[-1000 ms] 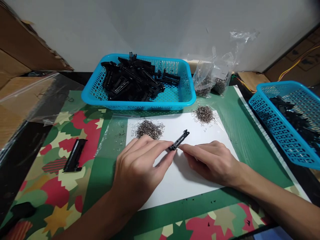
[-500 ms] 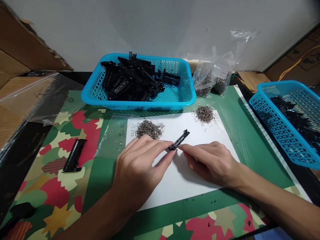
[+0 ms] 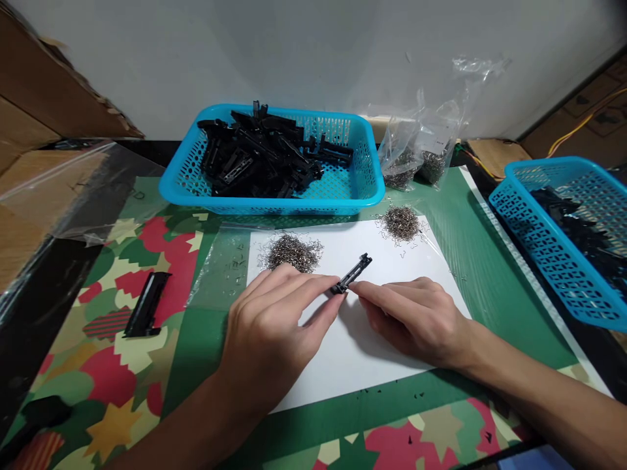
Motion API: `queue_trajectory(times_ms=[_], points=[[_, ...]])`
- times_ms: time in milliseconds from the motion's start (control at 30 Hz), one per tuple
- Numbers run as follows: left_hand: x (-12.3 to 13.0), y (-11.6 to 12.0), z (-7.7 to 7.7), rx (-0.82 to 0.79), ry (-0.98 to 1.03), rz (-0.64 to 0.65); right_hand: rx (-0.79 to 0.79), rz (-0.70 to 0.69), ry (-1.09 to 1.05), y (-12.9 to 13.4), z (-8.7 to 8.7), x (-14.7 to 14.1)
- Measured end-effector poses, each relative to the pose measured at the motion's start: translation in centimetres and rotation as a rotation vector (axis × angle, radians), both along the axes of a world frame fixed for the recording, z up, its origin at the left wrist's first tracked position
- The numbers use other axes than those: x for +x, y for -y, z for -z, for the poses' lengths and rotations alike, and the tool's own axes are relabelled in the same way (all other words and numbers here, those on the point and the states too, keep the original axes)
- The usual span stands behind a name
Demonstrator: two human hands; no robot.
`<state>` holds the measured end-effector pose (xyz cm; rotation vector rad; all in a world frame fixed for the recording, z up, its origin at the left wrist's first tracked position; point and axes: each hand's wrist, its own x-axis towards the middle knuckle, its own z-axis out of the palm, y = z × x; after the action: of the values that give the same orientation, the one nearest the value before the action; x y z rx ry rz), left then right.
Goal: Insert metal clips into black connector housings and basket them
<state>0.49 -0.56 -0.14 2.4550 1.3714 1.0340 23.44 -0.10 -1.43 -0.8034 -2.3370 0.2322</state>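
Observation:
A narrow black plastic part point(image 3: 354, 271) is pinched near its lower end between the thumb and forefinger of my left hand point(image 3: 279, 320). It tilts up to the right over a white sheet point(image 3: 343, 365). My right hand point(image 3: 416, 320) is closed, its fingertips against the part's lower right side. Whatever those fingertips may hold is hidden or too small to name. Just beyond my left hand lies a pile of small bent metal wire pieces point(image 3: 292, 252). A second pile of wire pieces point(image 3: 400, 223) rests at the sheet's far right corner.
A blue basket point(image 3: 284, 203) heaped with black plastic parts stands at the back. Another blue basket point(image 3: 553, 267) with black parts is on the right. Clear bags point(image 3: 416, 150) of wire pieces lean by the wall. One black part point(image 3: 147, 305) lies on the patterned mat at left.

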Motion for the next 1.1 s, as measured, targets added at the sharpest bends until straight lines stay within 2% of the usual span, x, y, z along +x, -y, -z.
queue_trajectory(times_ms=[300, 533, 800, 1100], points=[[0.01, -0.2, 0.03, -0.015, 0.02, -0.004, -0.034, -0.002, -0.003, 0.01, -0.03, -0.02], [-0.06, -0.19, 0.05, -0.051, 0.027, -0.014, 0.008, -0.002, 0.02, -0.02, 0.02, -0.05], [0.33, -0.5, -0.35, -0.002, 0.003, -0.03, 0.113, 0.012, 0.081, -0.07, -0.44, -0.47], [0.33, -0.44, -0.36, 0.004, 0.01, -0.028, 0.119, 0.024, 0.086, 0.01, -0.41, -0.67]])
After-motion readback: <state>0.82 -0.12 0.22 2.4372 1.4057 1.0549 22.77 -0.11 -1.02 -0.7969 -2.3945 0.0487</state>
